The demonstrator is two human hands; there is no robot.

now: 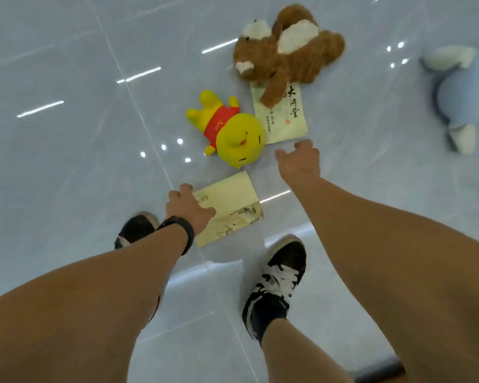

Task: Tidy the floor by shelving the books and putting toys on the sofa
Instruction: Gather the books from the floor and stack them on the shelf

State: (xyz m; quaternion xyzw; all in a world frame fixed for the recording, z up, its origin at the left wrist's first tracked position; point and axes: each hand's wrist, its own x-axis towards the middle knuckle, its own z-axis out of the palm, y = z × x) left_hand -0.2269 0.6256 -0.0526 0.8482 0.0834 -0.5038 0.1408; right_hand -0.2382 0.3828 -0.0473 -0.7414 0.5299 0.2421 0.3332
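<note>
Two cream books lie on the grey tiled floor. My left hand [188,208], with a black wristband, reaches down over the left edge of the near book [233,208]; its thumb lies on the cover and the fingers curl at the edge. My right hand [299,161] hovers with loosely curled fingers just below the far book [282,117], holding nothing. A yellow bear toy in a red shirt [230,131] lies between the books. A brown and white plush dog [285,51] rests partly on the far book.
A pale blue and white plush toy [459,95] lies on the floor at the right edge. My two feet in black and white sneakers [277,283] stand just behind the near book. Glossy tiles [67,161] stretch to the left.
</note>
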